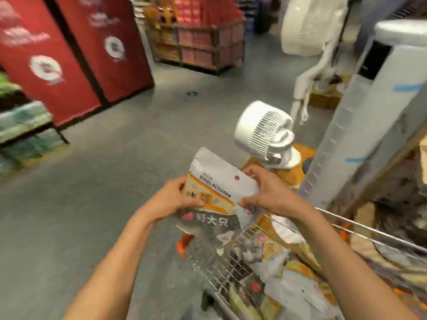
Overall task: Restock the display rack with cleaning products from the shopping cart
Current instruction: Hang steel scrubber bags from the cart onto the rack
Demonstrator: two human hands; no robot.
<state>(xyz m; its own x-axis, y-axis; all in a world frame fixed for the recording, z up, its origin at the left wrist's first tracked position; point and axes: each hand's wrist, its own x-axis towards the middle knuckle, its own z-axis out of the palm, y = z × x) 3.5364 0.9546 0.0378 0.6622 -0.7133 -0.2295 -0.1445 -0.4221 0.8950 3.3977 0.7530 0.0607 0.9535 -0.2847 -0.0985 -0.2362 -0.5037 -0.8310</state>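
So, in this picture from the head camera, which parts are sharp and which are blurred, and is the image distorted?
Head view: sharpest in the middle, where "STEEL SCOURER" is readable on the steel scourer pack held by the left hand and right hand; the red banners and green shelf goods are smeared by motion; wide-angle bending tilts the tower fan; the lighting is even, with no harsh glare.

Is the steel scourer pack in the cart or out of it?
Out: both hands hold the pack above the cart.
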